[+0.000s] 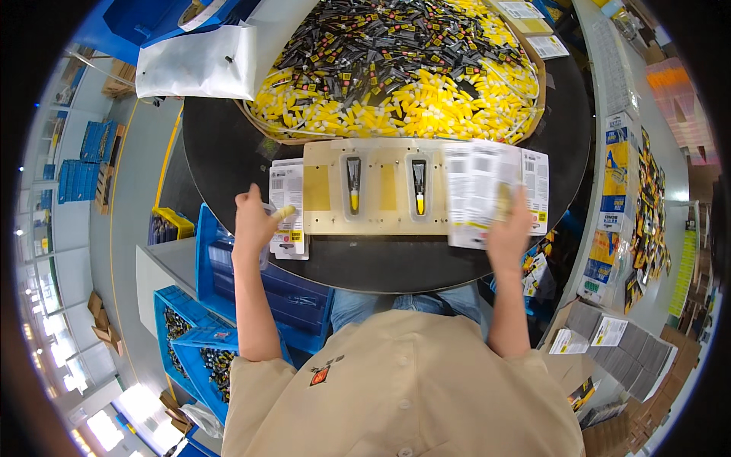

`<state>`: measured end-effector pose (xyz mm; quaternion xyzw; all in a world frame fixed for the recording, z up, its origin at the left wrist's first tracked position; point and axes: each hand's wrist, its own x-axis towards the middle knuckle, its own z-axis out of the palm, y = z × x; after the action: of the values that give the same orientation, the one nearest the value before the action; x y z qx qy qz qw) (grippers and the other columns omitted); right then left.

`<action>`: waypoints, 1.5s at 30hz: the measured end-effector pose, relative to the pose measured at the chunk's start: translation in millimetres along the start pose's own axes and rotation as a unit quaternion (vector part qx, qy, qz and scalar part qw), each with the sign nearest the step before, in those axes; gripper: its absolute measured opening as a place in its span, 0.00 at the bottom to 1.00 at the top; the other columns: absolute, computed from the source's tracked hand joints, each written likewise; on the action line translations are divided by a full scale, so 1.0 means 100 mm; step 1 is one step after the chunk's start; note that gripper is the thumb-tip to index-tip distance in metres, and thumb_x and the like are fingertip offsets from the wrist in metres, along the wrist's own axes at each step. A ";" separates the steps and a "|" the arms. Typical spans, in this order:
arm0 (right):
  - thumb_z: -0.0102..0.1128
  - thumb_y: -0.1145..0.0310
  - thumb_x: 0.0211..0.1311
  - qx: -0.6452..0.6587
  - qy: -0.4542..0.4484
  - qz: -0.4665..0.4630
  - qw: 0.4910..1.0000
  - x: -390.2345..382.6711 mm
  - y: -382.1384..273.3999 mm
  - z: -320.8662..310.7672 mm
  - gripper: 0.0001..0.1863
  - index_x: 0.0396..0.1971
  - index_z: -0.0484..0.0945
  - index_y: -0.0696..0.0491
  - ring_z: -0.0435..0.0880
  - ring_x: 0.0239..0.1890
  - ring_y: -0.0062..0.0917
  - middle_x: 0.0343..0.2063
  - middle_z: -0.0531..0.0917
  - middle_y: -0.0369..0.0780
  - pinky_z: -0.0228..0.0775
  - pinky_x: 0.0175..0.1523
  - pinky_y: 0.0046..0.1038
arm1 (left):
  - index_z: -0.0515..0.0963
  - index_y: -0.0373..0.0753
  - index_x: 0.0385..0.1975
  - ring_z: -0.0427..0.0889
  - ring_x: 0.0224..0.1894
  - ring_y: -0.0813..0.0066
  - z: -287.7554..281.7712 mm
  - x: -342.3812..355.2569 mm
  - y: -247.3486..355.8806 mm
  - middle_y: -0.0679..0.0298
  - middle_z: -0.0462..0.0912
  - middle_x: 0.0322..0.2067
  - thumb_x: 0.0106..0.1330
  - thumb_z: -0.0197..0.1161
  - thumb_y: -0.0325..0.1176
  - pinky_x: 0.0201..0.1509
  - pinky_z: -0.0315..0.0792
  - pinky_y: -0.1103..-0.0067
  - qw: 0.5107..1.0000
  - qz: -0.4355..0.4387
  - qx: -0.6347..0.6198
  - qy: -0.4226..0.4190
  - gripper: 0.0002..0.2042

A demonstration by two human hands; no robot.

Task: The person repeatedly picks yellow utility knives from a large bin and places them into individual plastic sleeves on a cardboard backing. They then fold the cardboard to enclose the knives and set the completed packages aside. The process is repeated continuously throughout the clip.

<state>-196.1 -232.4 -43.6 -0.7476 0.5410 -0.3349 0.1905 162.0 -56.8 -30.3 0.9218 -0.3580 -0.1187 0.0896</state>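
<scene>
A pale wooden fixture (373, 227) lies on the round black table in front of me. Two clear blisters sit in its slots, each with a black tube with a yellow cap, one tube at the left (354, 185) and one at the right (419, 186). My right hand (510, 232) grips a printed white card (470, 194), blurred by motion, over the fixture's right end. My left hand (256, 222) is closed around what looks like a clear plastic blister (264, 257), partly hidden, beside a stack of printed cards (288, 183). Its thumb reaches over those cards.
A large tray heaped with black tubes (373, 46) and yellow caps (434, 107) stands behind the fixture. More cards (536, 186) lie right of it. Blue bins (213, 335) stand below the table at left. Stacked grey cards (620, 343) fill a box at right.
</scene>
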 end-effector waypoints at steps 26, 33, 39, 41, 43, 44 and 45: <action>0.48 0.48 0.68 -0.408 0.140 0.129 0.893 1.21 2.10 0.04 0.30 0.62 0.68 0.53 0.72 0.58 0.54 0.59 0.71 0.55 0.66 0.59 0.48 | 0.59 0.42 0.67 0.80 0.45 0.39 0.36 -0.21 1.12 0.47 0.47 0.72 0.58 0.68 0.33 0.44 0.78 0.61 0.968 0.216 0.017 -0.127 0.37; 0.30 0.43 0.72 -0.168 0.105 0.379 0.904 1.10 3.30 -0.16 0.38 0.49 0.78 0.65 0.74 0.55 0.56 0.48 0.79 0.59 0.66 0.59 0.46 | 0.60 0.40 0.66 0.80 0.44 0.42 0.33 -0.29 1.37 0.51 0.52 0.71 0.60 0.62 0.28 0.44 0.78 0.61 0.954 0.271 -0.070 -0.105 0.32; 0.34 0.49 0.75 0.042 0.203 0.366 0.907 -0.20 2.55 0.19 0.34 0.49 0.73 0.70 0.75 0.52 0.53 0.50 0.77 0.62 0.65 0.57 0.40 | 0.61 0.36 0.65 0.79 0.48 0.44 0.33 -0.22 1.16 0.51 0.56 0.70 0.58 0.55 0.23 0.52 0.75 0.60 0.941 0.290 0.018 -0.174 0.30; 0.36 0.52 0.76 0.036 0.184 0.372 0.909 -0.79 2.10 0.36 0.31 0.54 0.69 0.70 0.74 0.53 0.51 0.51 0.76 0.61 0.64 0.58 0.38 | 0.68 0.35 0.61 0.70 0.62 0.50 0.22 0.00 0.82 0.50 0.62 0.67 0.57 0.52 0.21 0.64 0.68 0.67 0.946 0.285 -0.031 -0.148 0.27; 0.41 0.57 0.75 0.061 0.140 0.346 0.926 -1.35 1.58 0.50 0.26 0.52 0.69 0.69 0.73 0.54 0.50 0.51 0.76 0.58 0.62 0.60 0.40 | 0.69 0.37 0.61 0.71 0.63 0.53 0.02 0.28 0.59 0.49 0.69 0.63 0.54 0.52 0.16 0.62 0.70 0.71 0.956 0.250 -0.052 -0.147 0.30; 0.42 0.58 0.75 0.087 0.039 0.330 0.939 -1.58 1.33 0.42 0.24 0.51 0.70 0.68 0.78 0.49 0.47 0.47 0.78 0.56 0.68 0.54 0.39 | 0.70 0.39 0.62 0.78 0.55 0.51 -0.07 0.35 0.56 0.50 0.75 0.58 0.52 0.53 0.15 0.53 0.75 0.69 0.971 0.213 -0.044 -0.101 0.31; 0.43 0.60 0.75 0.134 -0.099 0.405 0.899 -1.67 1.14 0.33 0.21 0.49 0.71 0.66 0.80 0.41 0.42 0.40 0.80 0.54 0.71 0.47 0.36 | 0.73 0.41 0.59 0.83 0.40 0.59 -0.15 0.39 0.58 0.49 0.82 0.48 0.57 0.55 0.18 0.39 0.77 0.71 0.984 0.168 -0.023 -0.056 0.26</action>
<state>-282.0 -117.1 -189.7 -0.4605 0.7254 -0.2225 0.4607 157.2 -124.8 -7.0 0.8383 -0.5090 -0.1621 0.1091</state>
